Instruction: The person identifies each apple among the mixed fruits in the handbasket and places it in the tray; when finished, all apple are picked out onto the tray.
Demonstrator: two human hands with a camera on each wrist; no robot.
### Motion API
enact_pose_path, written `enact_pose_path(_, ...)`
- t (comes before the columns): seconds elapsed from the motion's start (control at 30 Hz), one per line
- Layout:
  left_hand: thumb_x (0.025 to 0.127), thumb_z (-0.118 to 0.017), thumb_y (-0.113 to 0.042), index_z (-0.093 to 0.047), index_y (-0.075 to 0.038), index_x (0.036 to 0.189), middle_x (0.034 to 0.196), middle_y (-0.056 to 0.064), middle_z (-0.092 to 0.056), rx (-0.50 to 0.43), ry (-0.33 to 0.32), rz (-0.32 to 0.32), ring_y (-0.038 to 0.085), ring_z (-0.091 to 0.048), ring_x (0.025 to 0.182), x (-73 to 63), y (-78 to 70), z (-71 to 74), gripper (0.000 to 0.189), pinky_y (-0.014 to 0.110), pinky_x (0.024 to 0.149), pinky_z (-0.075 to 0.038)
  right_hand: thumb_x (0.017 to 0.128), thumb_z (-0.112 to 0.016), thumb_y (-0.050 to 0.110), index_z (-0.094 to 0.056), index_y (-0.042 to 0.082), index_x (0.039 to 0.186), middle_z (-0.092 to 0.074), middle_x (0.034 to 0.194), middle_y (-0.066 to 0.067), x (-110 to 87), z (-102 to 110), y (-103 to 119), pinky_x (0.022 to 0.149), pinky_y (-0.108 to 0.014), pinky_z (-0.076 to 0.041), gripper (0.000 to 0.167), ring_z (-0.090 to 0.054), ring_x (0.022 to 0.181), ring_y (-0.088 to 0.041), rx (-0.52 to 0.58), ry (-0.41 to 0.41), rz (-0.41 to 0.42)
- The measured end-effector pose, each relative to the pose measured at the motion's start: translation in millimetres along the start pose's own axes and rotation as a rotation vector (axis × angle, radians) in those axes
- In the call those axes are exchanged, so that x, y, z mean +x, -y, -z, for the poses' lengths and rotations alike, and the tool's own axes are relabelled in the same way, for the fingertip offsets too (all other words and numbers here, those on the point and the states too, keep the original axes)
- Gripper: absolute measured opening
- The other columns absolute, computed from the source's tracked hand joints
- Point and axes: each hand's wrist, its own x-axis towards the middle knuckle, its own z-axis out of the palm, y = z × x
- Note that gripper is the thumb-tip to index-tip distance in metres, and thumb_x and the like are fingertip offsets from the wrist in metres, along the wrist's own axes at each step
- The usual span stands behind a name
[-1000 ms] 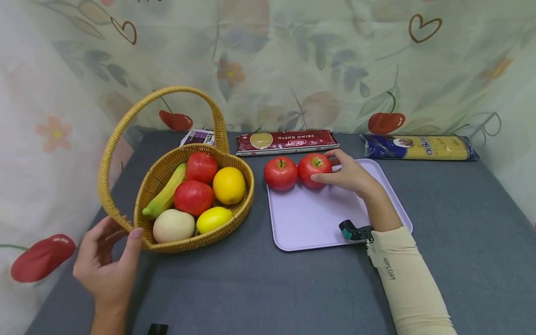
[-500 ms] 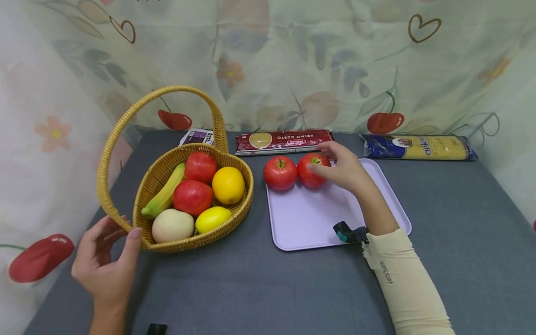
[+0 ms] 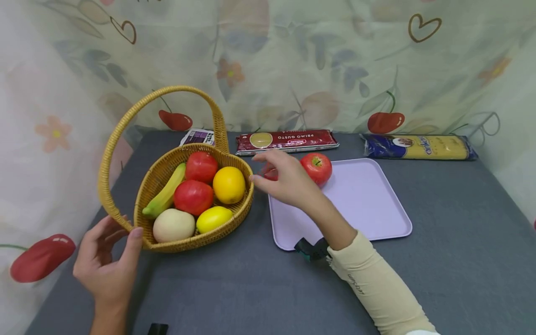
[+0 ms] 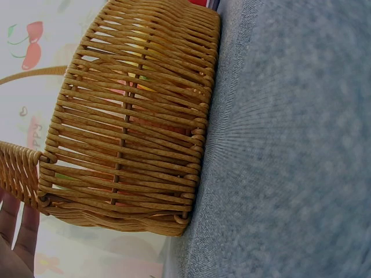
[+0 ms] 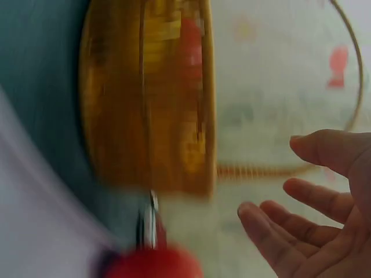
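My left hand (image 3: 106,263) pinches the lower end of the arched handle (image 3: 104,172) of a wicker basket (image 4: 127,133), thumb in front. Inside the basket lie a banana (image 3: 167,190), two red fruits (image 3: 193,197), an orange (image 3: 229,185), a lemon (image 3: 214,219) and a pale round fruit (image 3: 173,226). My right hand (image 3: 289,181) is over the lilac tray (image 3: 360,204), fingers spread and holding nothing, fingertips near the basket's right rim. Behind it, one tomato-like red fruit (image 3: 272,175) is mostly hidden. Another red fruit (image 3: 317,168) with a green stem sits at the tray's far edge.
A red packet (image 3: 289,141) lies behind the tray, and a blue-and-yellow packet (image 3: 420,147) lies at the back right. A purple-and-white package (image 3: 198,137) shows behind the basket. Patterned cloth (image 3: 284,65) hangs along the back of the grey table (image 3: 259,288).
My right hand has left the right red fruit and moved left, past the other one, towards the basket. Both red fruits stay on the tray; my left hand keeps its place on the handle.
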Motion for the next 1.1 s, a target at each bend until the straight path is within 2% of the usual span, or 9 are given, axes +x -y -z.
enact_pose_path(0.13,0.072,-0.083,0.006,-0.065,0.02,0.108,0.099,0.026,-0.07,0.002,-0.004,-0.002,0.018,-0.069,0.088,0.1,0.5,0.2,0.042,0.02,0.083,-0.056,0.092,-0.073,0.022,-0.062,0.005,0.131,-0.061,0.128,-0.01,14.5,-29,19,0.082,-0.025,-0.057,0.043,-0.067,0.098,-0.017,0.101,0.136,0.006)
enact_pose_path(0.23,0.072,-0.083,0.006,-0.065,0.02,0.108,0.098,0.025,-0.07,-0.011,-0.013,-0.005,0.018,-0.069,0.087,0.3,0.2,1.4,0.042,0.02,0.083,-0.056,0.093,-0.073,0.025,-0.061,0.005,0.132,-0.062,0.127,-0.009,24.7,-50,28,0.078,-0.02,-0.056,0.046,-0.066,0.094,-0.014,0.103,0.206,0.001)
enact_pose_path(0.4,0.072,-0.084,0.005,-0.065,0.02,0.108,0.099,0.025,-0.071,-0.009,-0.013,-0.003,0.018,-0.069,0.087,-0.2,-0.8,2.4,0.043,0.02,0.083,-0.056,0.091,-0.073,0.04,-0.059,0.008,0.133,-0.064,0.121,-0.003,39.3,-83,38,0.086,-0.021,-0.051,0.055,-0.059,0.1,-0.012,-0.072,0.306,0.015)
enact_pose_path(0.5,0.073,-0.084,0.004,-0.065,0.02,0.109,0.099,0.026,-0.07,0.005,-0.003,0.0,0.018,-0.069,0.088,0.1,-1.2,1.7,0.044,0.02,0.084,-0.055,0.088,-0.072,0.051,-0.058,0.011,0.129,-0.063,0.112,0.002,47.1,-98,42,0.084,-0.022,-0.051,0.059,-0.056,0.097,-0.011,-0.141,0.345,-0.029)
enact_pose_path(0.63,0.073,-0.084,0.003,-0.065,0.019,0.108,0.099,0.025,-0.071,0.009,-0.003,-0.002,0.018,-0.069,0.088,0.8,-1.5,1.1,0.044,0.02,0.083,-0.055,0.086,-0.07,0.058,-0.053,0.012,0.13,-0.061,0.109,0.003,55.6,-115,47,0.079,-0.023,-0.051,0.067,-0.056,0.093,-0.011,-0.128,0.335,-0.126)
enact_pose_path(0.8,0.073,-0.084,0.004,-0.065,0.019,0.109,0.1,0.025,-0.07,0.004,0.003,0.006,0.018,-0.069,0.089,1.7,-0.7,0.4,0.044,0.02,0.084,-0.055,0.087,-0.069,0.057,-0.048,0.011,0.136,-0.058,0.114,-0.003,59.0,-126,47,0.079,-0.023,-0.051,0.07,-0.055,0.095,-0.013,-0.099,0.278,-0.149)
enact_pose_path(0.9,0.073,-0.083,0.005,-0.065,0.019,0.11,0.1,0.026,-0.07,0.0,0.008,0.011,0.019,-0.069,0.09,1.5,0.4,0.1,0.044,0.02,0.084,-0.055,0.085,-0.076,0.049,-0.048,0.015,0.132,-0.053,0.115,-0.003,57.5,-126,45,0.081,-0.024,-0.051,0.064,-0.054,0.098,-0.013,-0.022,0.247,-0.126)
enact_pose_path(1.03,0.073,-0.083,0.005,-0.065,0.02,0.109,0.1,0.026,-0.07,0.001,0.005,0.011,0.019,-0.069,0.089,0.1,1.4,0.7,0.044,0.02,0.084,-0.055,0.081,-0.084,0.035,-0.048,0.018,0.131,-0.047,0.124,-0.005,54.7,-125,44,0.088,-0.025,-0.051,0.064,-0.052,0.107,-0.016,0.038,0.213,-0.013)
enact_pose_path(1.1,0.072,-0.083,0.005,-0.065,0.019,0.109,0.1,0.026,-0.07,0.008,0.002,0.01,0.018,-0.069,0.089,-0.6,1.7,1.1,0.043,0.02,0.084,-0.055,0.081,-0.085,0.033,-0.048,0.019,0.134,-0.045,0.13,-0.005,53.8,-125,43,0.091,-0.025,-0.05,0.066,-0.051,0.111,-0.016,0.044,0.206,0.03)
